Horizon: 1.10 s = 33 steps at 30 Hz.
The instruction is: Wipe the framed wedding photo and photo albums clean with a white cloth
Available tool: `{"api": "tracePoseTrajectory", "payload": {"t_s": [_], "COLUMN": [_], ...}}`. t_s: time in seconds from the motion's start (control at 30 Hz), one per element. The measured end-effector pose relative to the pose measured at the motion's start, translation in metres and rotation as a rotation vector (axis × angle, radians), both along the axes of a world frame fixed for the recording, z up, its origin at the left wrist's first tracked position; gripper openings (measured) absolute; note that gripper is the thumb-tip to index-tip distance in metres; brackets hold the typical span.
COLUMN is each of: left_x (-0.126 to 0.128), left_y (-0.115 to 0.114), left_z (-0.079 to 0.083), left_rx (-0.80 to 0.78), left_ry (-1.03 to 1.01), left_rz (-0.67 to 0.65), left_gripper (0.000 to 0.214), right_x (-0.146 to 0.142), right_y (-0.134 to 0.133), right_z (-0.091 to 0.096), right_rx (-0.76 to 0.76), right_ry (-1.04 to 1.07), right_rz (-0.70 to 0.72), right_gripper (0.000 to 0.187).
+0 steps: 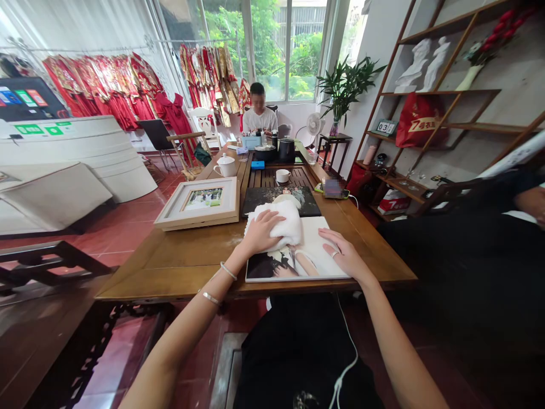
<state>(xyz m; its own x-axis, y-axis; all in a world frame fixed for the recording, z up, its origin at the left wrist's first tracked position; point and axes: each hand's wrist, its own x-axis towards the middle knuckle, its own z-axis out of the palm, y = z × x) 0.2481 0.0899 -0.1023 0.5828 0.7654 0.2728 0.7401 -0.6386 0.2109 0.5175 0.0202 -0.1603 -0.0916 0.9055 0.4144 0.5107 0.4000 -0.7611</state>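
Observation:
A large photo print (317, 255) lies flat at the near edge of the wooden table (179, 261). My left hand (260, 232) presses a folded white cloth (286, 224) onto the print's upper left part. My right hand (343, 253), with a ring on one finger, rests flat and spread on the print's right side. Two bracelets sit on my left wrist.
A framed photo (200, 201) lies to the left, a dark photo panel (272, 199) just beyond the cloth. Farther back are a white teapot (225, 165), a cup (282, 175), kettles and a seated person (259, 113). Shelves stand at right, red garments hang at back left.

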Motion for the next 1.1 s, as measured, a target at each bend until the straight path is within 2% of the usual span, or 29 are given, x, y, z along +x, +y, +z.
{"api": "tracePoseTrajectory", "payload": {"t_s": [0.17, 0.4, 0.5, 0.6, 0.93, 1.1], "left_x": [-0.005, 0.006, 0.011, 0.015, 0.043, 0.05], "left_y": [-0.028, -0.103, -0.119, -0.108, -0.022, -0.007], "left_z": [0.003, 0.007, 0.011, 0.012, 0.009, 0.005], "left_rx": [-0.023, -0.085, -0.117, -0.13, -0.048, -0.01], "left_ry": [0.006, 0.033, 0.053, 0.067, 0.095, 0.122], "left_rz": [0.005, -0.044, -0.051, -0.053, -0.034, -0.019], "left_gripper": [0.053, 0.061, 0.063, 0.062, 0.058, 0.061], "right_x": [-0.001, -0.002, -0.001, -0.001, -0.001, 0.0], "right_y": [0.0, -0.001, -0.001, -0.001, 0.001, 0.002], "right_z": [0.0, 0.001, 0.001, 0.001, 0.001, 0.0], "right_rx": [-0.007, -0.001, -0.007, -0.008, -0.004, -0.004], "right_ry": [-0.007, -0.028, -0.042, -0.055, -0.048, -0.042], "right_rz": [0.0, -0.009, -0.008, -0.008, -0.003, -0.005], "right_gripper": [0.034, 0.034, 0.035, 0.035, 0.035, 0.034]}}
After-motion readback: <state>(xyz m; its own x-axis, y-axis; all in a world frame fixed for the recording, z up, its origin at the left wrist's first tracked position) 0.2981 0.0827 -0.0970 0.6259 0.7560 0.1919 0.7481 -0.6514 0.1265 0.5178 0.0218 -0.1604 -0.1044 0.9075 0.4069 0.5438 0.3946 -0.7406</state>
